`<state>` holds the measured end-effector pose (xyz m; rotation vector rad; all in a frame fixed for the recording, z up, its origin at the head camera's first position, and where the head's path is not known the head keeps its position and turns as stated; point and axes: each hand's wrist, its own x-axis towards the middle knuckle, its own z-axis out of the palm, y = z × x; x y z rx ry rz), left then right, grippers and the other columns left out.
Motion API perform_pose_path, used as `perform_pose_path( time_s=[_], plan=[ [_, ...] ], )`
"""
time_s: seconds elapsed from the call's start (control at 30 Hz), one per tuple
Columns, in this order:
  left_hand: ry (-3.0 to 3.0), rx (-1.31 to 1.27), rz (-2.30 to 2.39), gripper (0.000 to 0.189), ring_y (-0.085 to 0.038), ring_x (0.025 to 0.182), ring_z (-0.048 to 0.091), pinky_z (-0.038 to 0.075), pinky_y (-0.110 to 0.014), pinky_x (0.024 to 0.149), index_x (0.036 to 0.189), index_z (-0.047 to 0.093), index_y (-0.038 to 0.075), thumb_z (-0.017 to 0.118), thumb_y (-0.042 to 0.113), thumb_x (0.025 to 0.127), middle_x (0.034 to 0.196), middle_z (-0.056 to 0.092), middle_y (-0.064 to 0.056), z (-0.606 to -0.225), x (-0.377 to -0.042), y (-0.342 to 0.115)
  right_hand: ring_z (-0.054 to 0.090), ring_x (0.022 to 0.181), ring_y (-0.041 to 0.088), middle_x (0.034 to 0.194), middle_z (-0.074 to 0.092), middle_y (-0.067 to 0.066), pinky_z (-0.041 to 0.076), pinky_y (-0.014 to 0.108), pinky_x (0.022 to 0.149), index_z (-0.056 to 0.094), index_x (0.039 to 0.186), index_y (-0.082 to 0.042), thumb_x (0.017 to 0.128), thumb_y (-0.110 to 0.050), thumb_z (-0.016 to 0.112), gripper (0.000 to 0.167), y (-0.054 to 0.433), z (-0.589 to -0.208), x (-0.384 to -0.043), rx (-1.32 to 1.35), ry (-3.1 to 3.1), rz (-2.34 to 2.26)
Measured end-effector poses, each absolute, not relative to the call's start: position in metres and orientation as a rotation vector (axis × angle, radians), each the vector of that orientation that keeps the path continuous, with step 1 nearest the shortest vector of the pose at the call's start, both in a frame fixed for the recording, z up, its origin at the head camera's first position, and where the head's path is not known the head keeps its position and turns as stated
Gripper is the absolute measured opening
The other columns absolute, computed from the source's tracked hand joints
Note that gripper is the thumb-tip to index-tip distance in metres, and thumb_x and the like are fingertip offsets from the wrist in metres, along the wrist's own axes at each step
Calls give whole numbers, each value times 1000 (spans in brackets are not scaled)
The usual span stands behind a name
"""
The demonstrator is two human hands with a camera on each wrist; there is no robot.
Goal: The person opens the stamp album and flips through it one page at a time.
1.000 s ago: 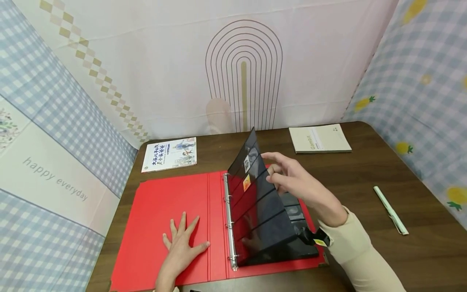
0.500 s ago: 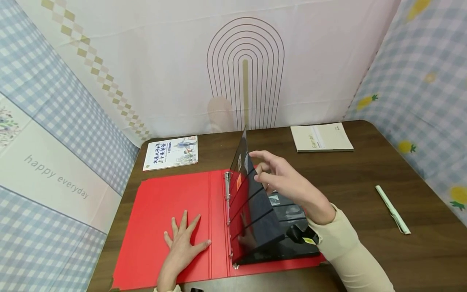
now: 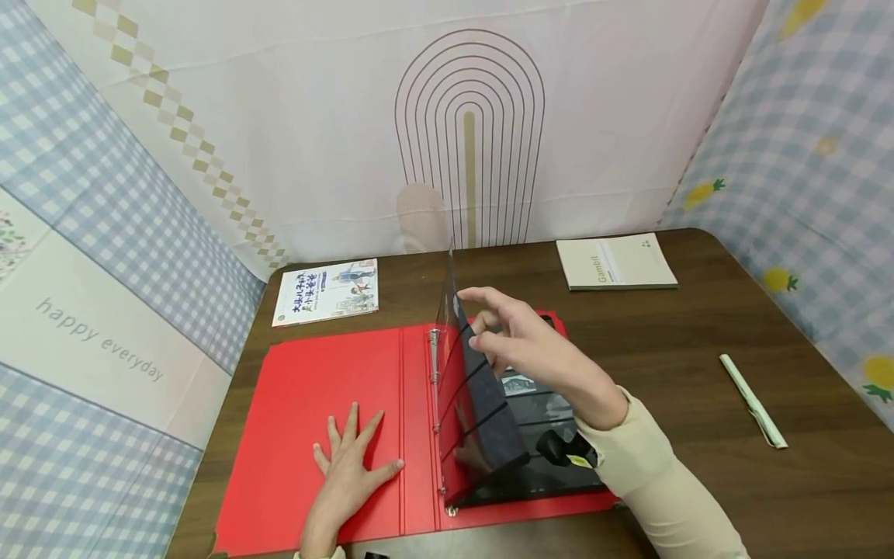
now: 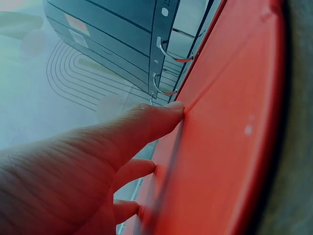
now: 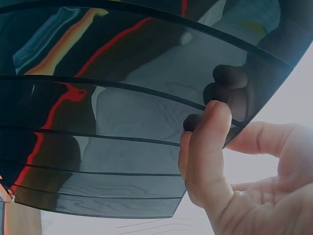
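A red ring binder (image 3: 314, 365) lies spread on the table, with metal rings (image 3: 434, 378) along its spine. One glossy black pocket page (image 3: 489, 423) stands nearly upright on the rings. My right hand (image 3: 527, 338) pinches its outer edge between thumb and fingers, as the right wrist view shows at the page edge (image 5: 205, 78). Under it, more black pages (image 3: 552, 407) lie on the binder's right side, a pale stamp-like piece (image 3: 518, 384) in one pocket. With fingers spread, my left hand (image 3: 347, 473) rests on the bare inside of the left cover. Its thumb (image 4: 164, 113) touches the cover near the spine.
A white picture booklet (image 3: 326, 292) lies behind the binder at the left. At the back right is a cream notebook (image 3: 617, 262), and a pale green pen (image 3: 753, 400) lies on the right. Printed cloth (image 3: 335, 140) hangs along the table's back and sides.
My right hand has moved left, swinging the black page from a rightward lean to nearly upright. More of the pages beneath it now shows. The left hand stays in place on the cover.
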<state>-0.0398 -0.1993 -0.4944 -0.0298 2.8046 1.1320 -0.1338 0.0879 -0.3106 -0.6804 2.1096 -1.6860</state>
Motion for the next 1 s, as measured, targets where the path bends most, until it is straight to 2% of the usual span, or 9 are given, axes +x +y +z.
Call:
perform_pose_path(
  time_s=[0.4, 0.67, 0.9, 1.0],
  plan=[
    [2801, -32, 1123, 84, -58, 145, -13, -16, -79, 102, 152, 46, 5, 84, 34, 82, 166, 9, -23, -493, -40, -198, 57, 61, 25, 89, 56, 15, 57, 43, 60, 36, 152, -6, 97, -2, 54, 58, 79, -314, -135, -656, 2074, -1683],
    [2810, -44, 1126, 84, -58, 145, -12, -16, -79, 102, 150, 47, 4, 84, 34, 81, 166, 9, -25, -491, -40, -197, 63, 65, 28, 93, 61, 15, 57, 41, 63, 35, 153, -9, 100, -9, 58, 58, 74, -316, -139, -695, 2060, -1657],
    [2860, -96, 1112, 77, -58, 147, -4, -9, -80, 104, 147, 49, 0, 82, 30, 85, 163, 7, -32, -484, -39, -195, 64, 73, 41, 100, 63, 19, 57, 39, 65, 35, 153, -8, 99, -10, 60, 59, 68, -319, -141, -718, 2068, -1651],
    [2875, -98, 1144, 73, -59, 146, 0, -4, -81, 104, 147, 48, -1, 78, 30, 88, 163, 9, -33, -473, -38, -195, 64, 75, 39, 104, 62, 18, 57, 39, 66, 35, 153, -8, 100, -10, 61, 59, 66, -319, -141, -725, 2070, -1658]
  ],
)
